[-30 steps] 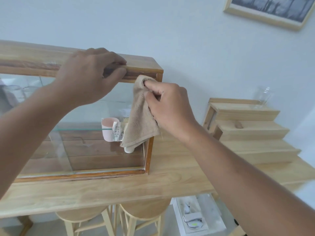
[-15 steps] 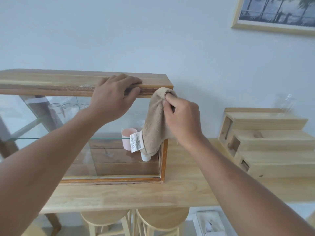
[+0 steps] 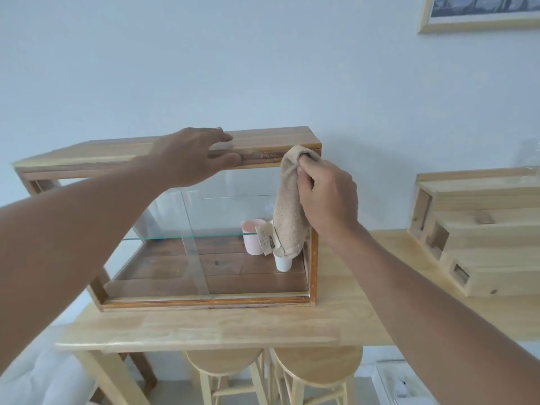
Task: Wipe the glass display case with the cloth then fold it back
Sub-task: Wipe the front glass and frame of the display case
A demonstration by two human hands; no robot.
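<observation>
A light wooden worktop (image 3: pixel 222 325) carries a stepped wooden riser (image 3: pixel 473 229) at its right edge. A pink cup (image 3: pixel 253 238) and a white cup (image 3: pixel 283 263) stand close together. Two round wooden stools (image 3: pixel 225 361) sit side by side beneath the front edge. A framed picture (image 3: pixel 479 13) hangs on the wall.

A home-like room: a pale wooden table (image 3: pixel 233 325) against a plain wall, round stools (image 3: pixel 225 361) tucked beneath, a framed picture (image 3: pixel 479 13) hanging, stepped wooden risers (image 3: pixel 482 229) alongside
</observation>
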